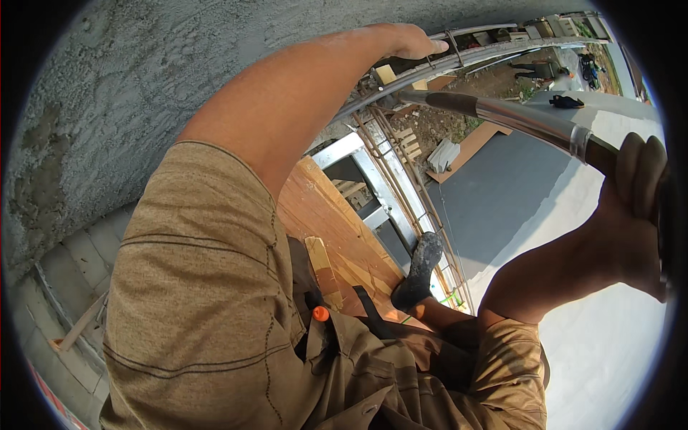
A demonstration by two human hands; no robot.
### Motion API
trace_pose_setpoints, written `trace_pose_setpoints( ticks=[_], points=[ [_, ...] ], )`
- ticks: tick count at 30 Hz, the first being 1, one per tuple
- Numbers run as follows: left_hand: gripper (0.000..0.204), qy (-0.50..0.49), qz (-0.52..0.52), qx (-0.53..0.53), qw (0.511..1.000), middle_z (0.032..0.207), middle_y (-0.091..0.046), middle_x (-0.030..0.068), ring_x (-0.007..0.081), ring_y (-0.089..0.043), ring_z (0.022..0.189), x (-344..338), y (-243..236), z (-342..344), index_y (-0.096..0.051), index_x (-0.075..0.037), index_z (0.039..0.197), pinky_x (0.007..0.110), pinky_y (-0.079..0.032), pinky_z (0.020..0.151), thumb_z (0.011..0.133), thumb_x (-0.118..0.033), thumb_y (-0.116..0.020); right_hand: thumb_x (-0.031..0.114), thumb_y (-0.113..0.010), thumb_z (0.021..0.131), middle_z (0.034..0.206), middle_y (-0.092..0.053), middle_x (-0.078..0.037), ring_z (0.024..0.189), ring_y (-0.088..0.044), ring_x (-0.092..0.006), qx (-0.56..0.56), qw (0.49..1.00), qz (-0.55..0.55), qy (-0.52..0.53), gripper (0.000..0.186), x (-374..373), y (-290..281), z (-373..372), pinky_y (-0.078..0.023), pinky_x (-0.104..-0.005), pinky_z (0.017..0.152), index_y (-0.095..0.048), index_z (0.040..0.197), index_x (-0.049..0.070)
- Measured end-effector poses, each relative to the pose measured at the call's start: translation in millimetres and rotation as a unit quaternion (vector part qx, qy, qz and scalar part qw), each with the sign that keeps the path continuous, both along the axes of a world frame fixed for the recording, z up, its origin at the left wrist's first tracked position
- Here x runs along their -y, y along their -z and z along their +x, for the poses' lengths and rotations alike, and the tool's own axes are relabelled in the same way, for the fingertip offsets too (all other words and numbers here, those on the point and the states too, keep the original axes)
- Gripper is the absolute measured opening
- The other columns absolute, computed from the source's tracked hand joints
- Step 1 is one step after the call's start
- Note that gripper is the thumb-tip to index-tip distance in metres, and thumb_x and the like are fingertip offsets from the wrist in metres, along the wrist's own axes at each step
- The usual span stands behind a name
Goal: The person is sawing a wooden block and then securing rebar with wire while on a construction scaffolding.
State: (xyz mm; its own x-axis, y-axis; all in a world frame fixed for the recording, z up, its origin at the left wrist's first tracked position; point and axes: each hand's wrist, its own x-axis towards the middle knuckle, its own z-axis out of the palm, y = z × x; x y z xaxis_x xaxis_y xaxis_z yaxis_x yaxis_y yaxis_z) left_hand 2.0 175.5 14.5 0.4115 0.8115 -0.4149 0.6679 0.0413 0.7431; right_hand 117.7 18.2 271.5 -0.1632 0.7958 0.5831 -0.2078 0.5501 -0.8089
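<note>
My left hand (414,41) reaches far forward across the grey wall, beside thin steel rebar (451,46) that runs along its edge. One finger or thumb points right; the other fingers are hidden, so whether it grips the rebar I cannot tell. At the far right, the fingers of my right hand (638,190) are wrapped around a silver metal pole (527,120). This pole slants away to the upper left, and its far end looks brown and worn. Below me, my dark boot (421,271) rests at the edge of a wooden board (340,229).
A rough cement wall (165,64) stands close on the left. Past the board run a metal frame (383,190) and tied rebar (412,193), with a drop to the ground beyond. Far below, a person (541,70) is near bricks and timber. An orange-tipped tool (320,314) sits at my waist.
</note>
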Motion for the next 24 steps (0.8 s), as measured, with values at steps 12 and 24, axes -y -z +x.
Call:
trace_pose_setpoints(
  ticks=[12, 24],
  points=[
    [0.098, 0.014, 0.07, -0.037, 0.997, 0.156, -0.045, 0.0335, 0.048, -0.04, 0.149, 2, 6, -3, -0.057, 0.006, 0.145, 0.055, -0.035, 0.121, 0.098, -0.079, -0.044, 0.038, -0.048, 0.113, 0.057, -0.024, 0.002, 0.05, -0.027, -0.0135, -0.106, 0.96, -0.141, 0.217, 0.049, -17, 96, 64, -0.027, -0.0319, 0.047, -0.034, 0.073, 0.014],
    [0.082, 0.002, 0.05, -0.01, 0.999, 0.163, -0.04, 0.0265, 0.0459, -0.035, 0.152, -14, 29, 12, -0.054, -0.003, 0.151, 0.059, -0.032, 0.122, 0.105, -0.069, -0.04, 0.058, -0.047, 0.104, 0.048, -0.017, 0.002, 0.038, -0.019, -0.012, -0.05, 0.95, -0.006, 0.308, 0.062, 7, -4, 19, -0.02, -0.0296, 0.033, -0.024, 0.062, 0.018]
  ],
)
